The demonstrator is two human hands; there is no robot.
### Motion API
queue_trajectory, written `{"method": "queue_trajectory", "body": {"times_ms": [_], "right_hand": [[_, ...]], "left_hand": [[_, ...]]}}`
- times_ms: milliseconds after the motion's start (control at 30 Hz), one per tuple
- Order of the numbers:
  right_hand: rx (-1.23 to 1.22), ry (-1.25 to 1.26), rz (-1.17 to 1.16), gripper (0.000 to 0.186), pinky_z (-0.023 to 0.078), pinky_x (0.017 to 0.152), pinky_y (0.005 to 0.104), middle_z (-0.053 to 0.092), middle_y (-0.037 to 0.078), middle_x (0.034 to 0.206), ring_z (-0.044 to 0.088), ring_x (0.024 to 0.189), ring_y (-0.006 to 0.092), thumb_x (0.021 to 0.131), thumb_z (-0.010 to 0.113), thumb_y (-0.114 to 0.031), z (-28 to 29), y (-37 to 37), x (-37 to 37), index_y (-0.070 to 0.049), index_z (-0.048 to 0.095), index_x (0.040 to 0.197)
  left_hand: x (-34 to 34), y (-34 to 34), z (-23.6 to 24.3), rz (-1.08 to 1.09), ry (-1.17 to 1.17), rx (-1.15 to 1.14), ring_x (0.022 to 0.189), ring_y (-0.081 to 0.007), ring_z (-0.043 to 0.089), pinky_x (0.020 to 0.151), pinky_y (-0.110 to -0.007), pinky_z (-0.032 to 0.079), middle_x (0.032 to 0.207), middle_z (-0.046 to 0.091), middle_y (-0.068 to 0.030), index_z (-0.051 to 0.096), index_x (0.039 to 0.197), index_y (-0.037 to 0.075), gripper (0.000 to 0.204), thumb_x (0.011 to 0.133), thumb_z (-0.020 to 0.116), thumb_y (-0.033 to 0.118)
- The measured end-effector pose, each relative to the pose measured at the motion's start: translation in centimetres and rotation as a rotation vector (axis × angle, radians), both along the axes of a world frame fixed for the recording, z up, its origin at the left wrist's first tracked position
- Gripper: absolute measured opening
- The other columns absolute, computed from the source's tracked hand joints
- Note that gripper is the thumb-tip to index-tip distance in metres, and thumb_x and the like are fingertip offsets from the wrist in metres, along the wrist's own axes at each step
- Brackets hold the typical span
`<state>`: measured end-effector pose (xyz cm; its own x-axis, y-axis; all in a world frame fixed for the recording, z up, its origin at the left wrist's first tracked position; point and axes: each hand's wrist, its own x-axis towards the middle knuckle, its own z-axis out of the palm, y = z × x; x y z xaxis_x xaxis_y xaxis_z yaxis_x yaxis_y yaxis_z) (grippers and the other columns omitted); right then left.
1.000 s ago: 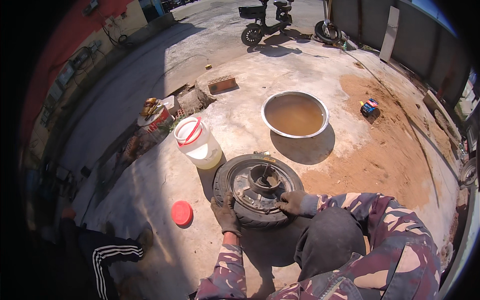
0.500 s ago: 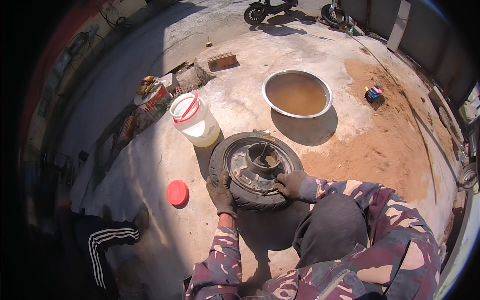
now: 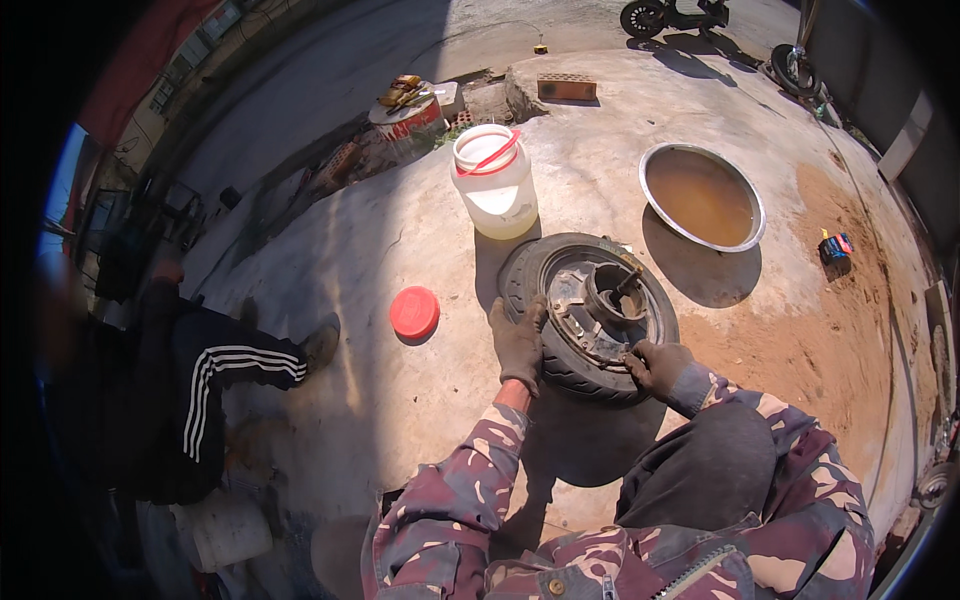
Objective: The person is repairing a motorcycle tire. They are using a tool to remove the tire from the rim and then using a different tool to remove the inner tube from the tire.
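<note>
A scooter wheel [image 3: 588, 372] with a black tyre lies flat on the concrete, its hub side up. Inside its open hub ring [image 3: 612, 292] a short shaft sticks up. My left hand [image 3: 519, 346], in a dark glove, grips the tyre's left side, thumb on the sidewall and fingers along the outer edge. At the near right part of the rim, my gloved right hand [image 3: 661, 370] is closed with its fingertips against the metal; whatever it pinches is hidden. Just beyond the wheel stands an uncapped translucent plastic jar [image 3: 497, 205] with a red handle and some liquid inside.
A red lid [image 3: 414, 312] lies left of the wheel. Farther right stands a metal basin [image 3: 762, 215] of brown water, near a small blue box [image 3: 836, 248] on sand. A brick [image 3: 567, 87] and a parked scooter [image 3: 675, 16] are beyond. At left sits a person in striped trousers [image 3: 235, 365].
My view has turned left, so the whole scene sits farther right in the picture. Both hands stay at the same parts of the wheel.
</note>
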<state>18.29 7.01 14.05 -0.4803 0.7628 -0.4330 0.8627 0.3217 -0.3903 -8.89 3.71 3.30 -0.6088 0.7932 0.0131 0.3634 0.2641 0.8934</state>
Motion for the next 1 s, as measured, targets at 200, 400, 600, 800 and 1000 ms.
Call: {"method": "queue_trajectory", "body": {"times_ms": [200,400,600,800,1000], "right_hand": [[0.065,0.014,0.023,0.035,0.056,0.081,0.0544,0.074,0.024,0.089,0.072,0.089,0.0453,0.104,0.056,-0.041,-0.6,-0.2,0.5,-0.008,0.067,0.110],[0.116,0.000,0.050,0.030,0.057,0.079,0.0524,0.074,0.021,0.088,0.073,0.087,0.0426,0.100,0.061,-0.037,-1.4,1.1,1.2,-0.007,0.068,0.105],[0.217,0.172,0.066,0.025,0.056,0.075,0.0521,0.072,0.022,0.085,0.071,0.085,0.0442,0.094,0.070,-0.030,-2.6,3.6,1.6,-0.006,0.068,0.094],[0.310,0.189,-0.035,0.030,0.053,0.075,0.0497,0.069,0.021,0.089,0.068,0.084,0.0428,0.096,0.071,-0.031,-4.4,5.7,2.5,-0.001,0.067,0.094],[0.310,0.162,-0.083,0.036,0.051,0.078,0.0506,0.068,0.022,0.095,0.067,0.088,0.0430,0.096,0.072,-0.035,-5.6,5.4,3.4,0.000,0.066,0.092]], "left_hand": [[0.2,-0.2,0.0,0.001,-0.057,-0.058,0.146,-0.0446,0.042,0.121,-0.043,0.035,0.157,0.038,-0.0338,0.060,0.142,0.006,0.057,0.101,0.067,0.045],[1.7,-2.0,-0.3,0.083,-0.167,0.075,0.146,-0.0416,0.044,0.121,-0.042,0.036,0.152,0.046,-0.0342,0.035,0.152,-0.016,0.101,0.090,0.081,0.050],[4.5,-3.9,0.5,0.341,-0.386,0.042,0.149,-0.0368,0.038,0.123,-0.040,0.031,0.158,0.038,-0.0297,0.025,0.158,-0.012,0.108,0.089,0.084,0.046],[7.1,-4.3,3.4,0.373,-0.311,-0.037,0.141,-0.0315,0.046,0.117,-0.036,0.038,0.152,0.044,-0.0283,0.020,0.158,-0.013,0.107,0.090,0.085,0.038],[7.7,-4.5,5.3,0.358,-0.298,-0.132,0.145,-0.0321,0.042,0.119,-0.037,0.037,0.158,0.038,-0.0286,0.020,0.159,-0.013,0.115,0.086,0.086,0.046]]}}
